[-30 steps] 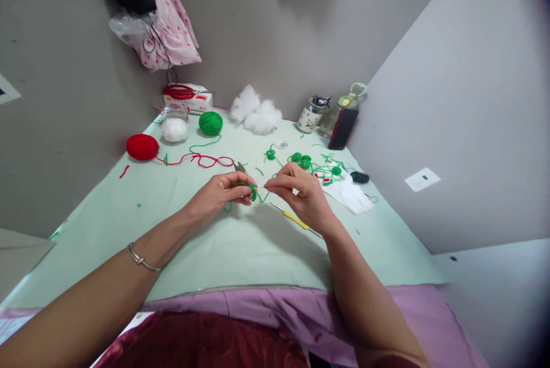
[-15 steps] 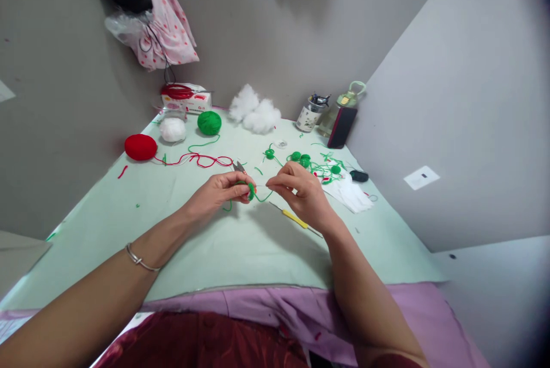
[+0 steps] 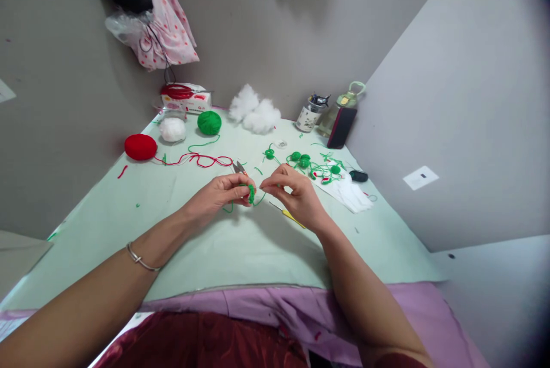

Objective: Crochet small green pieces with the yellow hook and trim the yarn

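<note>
Between the thumb and fingers of my left hand (image 3: 217, 196) is a small green crochet piece (image 3: 251, 194). Close to its right, my right hand (image 3: 292, 193) pinches what looks like a thin needle, mostly hidden by the fingertips. A green yarn strand sags below, between the piece and my right hand. Just beyond my left fingers lie scissors (image 3: 239, 167), their handles partly covered. Under my right hand rests a yellow-handled crochet hook (image 3: 293, 219), its near end hidden by the wrist.
Red yarn (image 3: 140, 147), white yarn (image 3: 172, 129) and a green yarn ball (image 3: 209, 122) sit at the left. White stuffing (image 3: 261, 116) lies at the back. Small green crochet pieces (image 3: 305, 161), a pen jar (image 3: 308, 117), a bottle (image 3: 329, 122) and a phone (image 3: 342, 127) stand rightward.
My right hand has come slightly left, closer to the green crochet piece, and now covers more of the crochet hook. My left hand stays nearly in place, with the piece turned a little.
</note>
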### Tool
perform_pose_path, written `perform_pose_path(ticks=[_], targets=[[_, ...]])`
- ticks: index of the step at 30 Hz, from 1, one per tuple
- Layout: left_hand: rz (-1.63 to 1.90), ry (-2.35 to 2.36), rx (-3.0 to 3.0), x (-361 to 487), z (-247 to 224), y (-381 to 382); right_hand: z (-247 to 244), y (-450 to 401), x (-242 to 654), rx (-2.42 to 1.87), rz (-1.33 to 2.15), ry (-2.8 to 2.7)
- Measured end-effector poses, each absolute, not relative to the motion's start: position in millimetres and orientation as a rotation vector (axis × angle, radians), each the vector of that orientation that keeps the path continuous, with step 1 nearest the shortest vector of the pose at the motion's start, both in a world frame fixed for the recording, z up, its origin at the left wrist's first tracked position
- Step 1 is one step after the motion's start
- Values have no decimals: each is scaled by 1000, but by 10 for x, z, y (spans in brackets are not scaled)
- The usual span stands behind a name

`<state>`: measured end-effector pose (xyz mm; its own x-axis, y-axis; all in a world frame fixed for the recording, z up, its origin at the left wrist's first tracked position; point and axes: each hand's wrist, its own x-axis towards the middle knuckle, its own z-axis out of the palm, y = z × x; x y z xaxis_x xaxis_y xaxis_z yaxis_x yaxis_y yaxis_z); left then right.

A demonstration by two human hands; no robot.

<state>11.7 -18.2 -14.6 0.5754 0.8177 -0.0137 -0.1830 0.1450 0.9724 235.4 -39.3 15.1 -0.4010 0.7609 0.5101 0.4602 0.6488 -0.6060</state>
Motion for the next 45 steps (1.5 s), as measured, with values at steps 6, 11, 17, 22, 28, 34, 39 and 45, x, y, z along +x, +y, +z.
perform_pose_path(ticks=[6, 11, 17, 22, 28, 34, 39, 45], targets=[[795, 623, 1202, 143, -129, -205, 63, -370, 2247, -991, 567, -1927], [817, 638, 1180, 171, -126, -230, 53, -414, 2167, -961, 591, -1891], [817, 646, 1187, 230, -144, -250, 73, -469, 2148, -942, 298, -2105], [815, 622, 1205, 203, -58, -258, 178, -528, 2130, -859, 334, -1947], [849, 674, 1297, 172, -2, -255, 262, -602, 2093, -779, 362, -1831], [833, 765, 1305, 146, -82, -182, 403, -605, 2146, -803, 842, -1487], [831, 789, 1305, 69, -89, -93, 515, -420, 2488, -814, 1178, -1237], [811, 772, 1293, 68, -94, -83, 533, -207, 3045, -671, 678, -821]])
